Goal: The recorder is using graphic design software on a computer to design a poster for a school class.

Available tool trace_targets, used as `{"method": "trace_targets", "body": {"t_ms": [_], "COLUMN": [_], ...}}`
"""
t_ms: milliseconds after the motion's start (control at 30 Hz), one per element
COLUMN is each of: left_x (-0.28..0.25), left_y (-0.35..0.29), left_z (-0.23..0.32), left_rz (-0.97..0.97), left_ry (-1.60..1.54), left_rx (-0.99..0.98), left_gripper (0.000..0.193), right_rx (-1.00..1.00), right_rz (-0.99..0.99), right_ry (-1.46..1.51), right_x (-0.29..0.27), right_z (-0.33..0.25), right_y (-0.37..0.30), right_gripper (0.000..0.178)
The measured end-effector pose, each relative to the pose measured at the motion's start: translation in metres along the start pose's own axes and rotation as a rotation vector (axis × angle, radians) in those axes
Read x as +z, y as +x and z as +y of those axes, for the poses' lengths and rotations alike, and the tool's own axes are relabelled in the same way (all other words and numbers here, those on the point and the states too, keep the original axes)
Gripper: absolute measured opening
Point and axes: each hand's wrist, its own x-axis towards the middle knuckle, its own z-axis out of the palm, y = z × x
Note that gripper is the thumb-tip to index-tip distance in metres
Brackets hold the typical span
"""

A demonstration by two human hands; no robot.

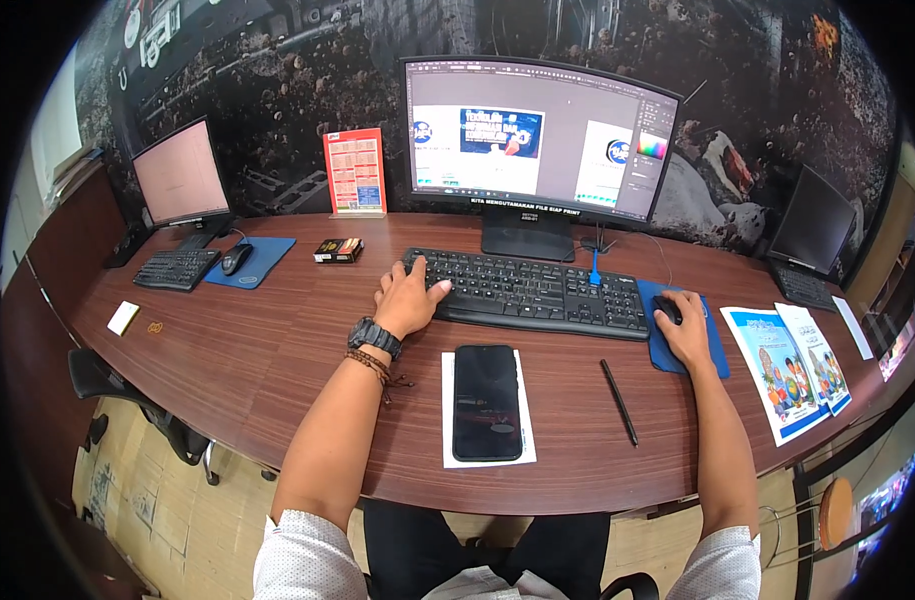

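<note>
My left hand (409, 300) rests on the left end of the black keyboard (537, 320), fingers apart on the keys, thumb out to the right. A dark watch (374, 338) and brown bead bracelets (368, 362) circle that wrist. Over on the right, my right hand (689, 330) is curved over a black computer mouse (667, 308), which it mostly hides, on a blue mouse pad (715, 350). Behind the keyboard stands a wide monitor (567, 95), lit with a design program. Between my forearms a black phone (487, 400) lies on white paper (527, 445).
A black pen (619, 402) lies right of the phone; printed booklets (777, 370) lie farther right. At left are a second monitor (180, 172), keyboard (177, 268) and mouse (236, 259). A small box (338, 250) and red calendar stand (356, 170) sit behind my left hand.
</note>
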Motion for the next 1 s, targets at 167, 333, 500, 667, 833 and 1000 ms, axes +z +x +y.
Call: {"method": "trace_targets", "body": {"t_ms": [167, 333, 500, 667, 833, 1000], "left_x": [-0.0001, 0.0029, 0.0030, 0.0022, 0.0034, 0.0044], "left_y": [-0.0032, -0.0025, -0.0022, -0.0025, -0.0019, -0.0016], "left_z": [0.0015, 0.0009, 0.0007, 0.0027, 0.0022, 0.0003], "left_rz": [-0.056, -0.057, -0.062, -0.065, -0.063, -0.034], "left_ry": [0.097, 0.131, 0.139, 0.135, 0.136, 0.064], "left_rx": [0.024, 0.026, 0.018, 0.015, 0.020, 0.018], "left_gripper": [0.095, 0.096, 0.095, 0.095, 0.095, 0.085], "right_rx": [-0.033, -0.083, -0.084, -0.091, -0.077, -0.065], "right_rz": [0.014, 0.013, -0.002, -0.005, 0.002, -0.001], "right_ry": [-0.001, 0.013, 0.030, 0.046, 0.013, 0.011], "right_x": [0.0012, -0.0001, -0.0013, -0.0028, 0.0000, 0.0000], "right_z": [0.0022, 0.0000, -0.0024, -0.0033, -0.0004, -0.0009], "right_y": [0.0005, 0.0007, 0.0003, 0.0001, 0.0015, 0.0010], "right_gripper": [0.036, 0.032, 0.031, 0.030, 0.031, 0.032]}}
